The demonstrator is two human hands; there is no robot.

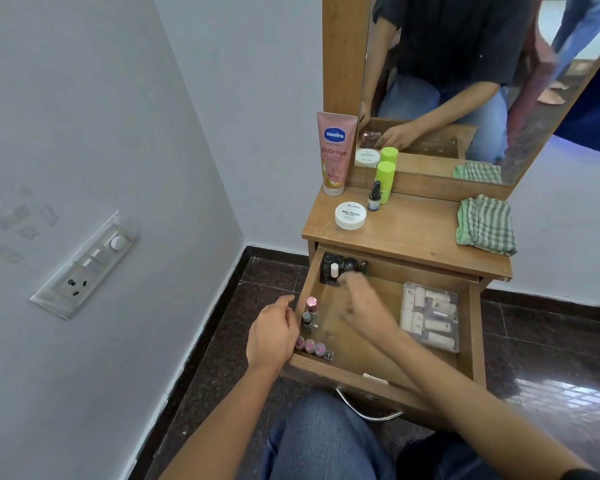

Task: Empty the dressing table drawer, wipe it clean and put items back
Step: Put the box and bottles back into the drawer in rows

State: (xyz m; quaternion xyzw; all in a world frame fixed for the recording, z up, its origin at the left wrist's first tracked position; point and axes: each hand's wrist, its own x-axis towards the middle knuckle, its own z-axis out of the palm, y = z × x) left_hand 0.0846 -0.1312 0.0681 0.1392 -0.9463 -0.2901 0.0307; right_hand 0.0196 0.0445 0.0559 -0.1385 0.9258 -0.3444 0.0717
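The wooden drawer [476, 327] stands pulled out below the dressing table top [409, 230]. My right hand [362, 301], blurred, reaches over its floor toward a cluster of dark bottles [340, 266] in the back left corner; whether it holds anything I cannot tell. My left hand [272, 336] rests on the drawer's left wall with loosely curled fingers, next to several pink nail polish bottles [310, 344]. A clear plastic box of small tubes [430, 315] lies at the drawer's right. A green checked cloth [485, 223] lies on the top's right end.
On the table top stand a pink Vaseline tube [335, 152], a white nail polish remover jar [350, 215], a green bottle [385, 178] and a small dark dropper bottle [374, 195]. A mirror [465, 81] rises behind. The wall with a switchboard [84, 268] is at left.
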